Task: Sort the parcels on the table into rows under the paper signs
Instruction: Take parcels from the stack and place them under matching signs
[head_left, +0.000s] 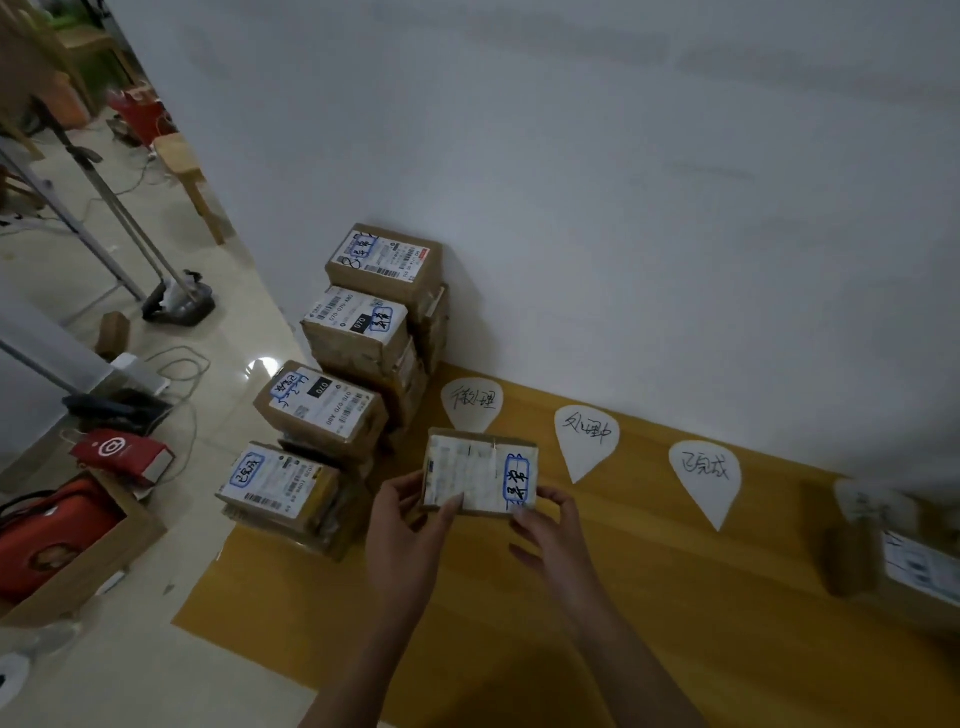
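Hands (410, 540) gripping parcel (480, 475), red bag (47, 535) in cardboard box (117, 553)

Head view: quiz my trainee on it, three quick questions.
1. True or false: only one hand grips the held parcel.
2. The four parcel stacks stand: A) left of the signs; B) right of them; C) on the floor.
3. Fill in: the held parcel covers the tip of the ___ sign.
Key: 1 false, left hand and right hand both grip it; 2 A; 3 leftmost sign.
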